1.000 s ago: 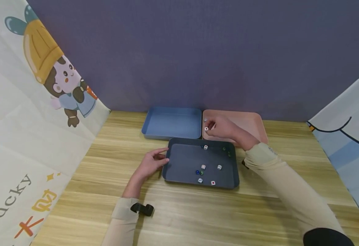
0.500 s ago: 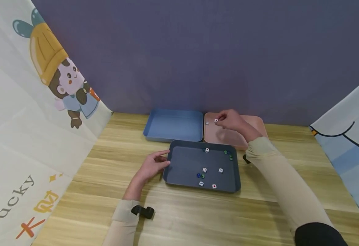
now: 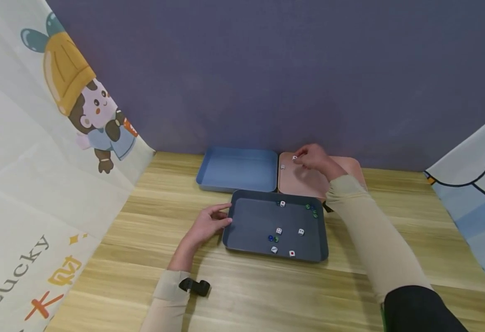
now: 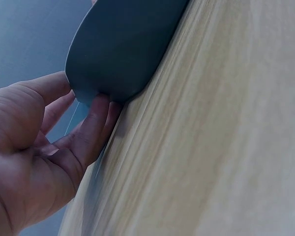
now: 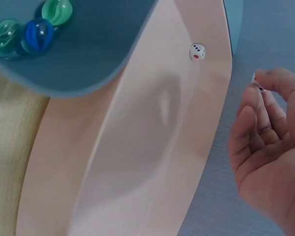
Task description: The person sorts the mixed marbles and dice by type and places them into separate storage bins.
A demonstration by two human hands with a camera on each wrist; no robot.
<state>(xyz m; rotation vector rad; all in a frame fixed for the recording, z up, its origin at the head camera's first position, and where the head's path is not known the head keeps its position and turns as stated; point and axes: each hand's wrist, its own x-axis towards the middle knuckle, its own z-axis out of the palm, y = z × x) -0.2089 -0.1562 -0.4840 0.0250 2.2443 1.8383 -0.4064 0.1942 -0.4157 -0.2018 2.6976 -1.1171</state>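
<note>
Head | right hand [image 3: 316,157] pinches die [image 3: 294,157] | left hand [image 3: 206,224] touches dark tray [image 3: 251,222]

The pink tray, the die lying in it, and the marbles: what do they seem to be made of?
Pink tray: probably plastic, matte; smooth, even colour.
Die: likely plastic, smooth; rounded corners, coloured pips.
Marbles: most likely glass, glossy; coloured swirls inside clear bodies, bright highlights.

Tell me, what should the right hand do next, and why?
Maybe lower the pinched die into the pink tray and let go, since the right hand holds it over that tray in the head view, and another die already lies there.
</note>
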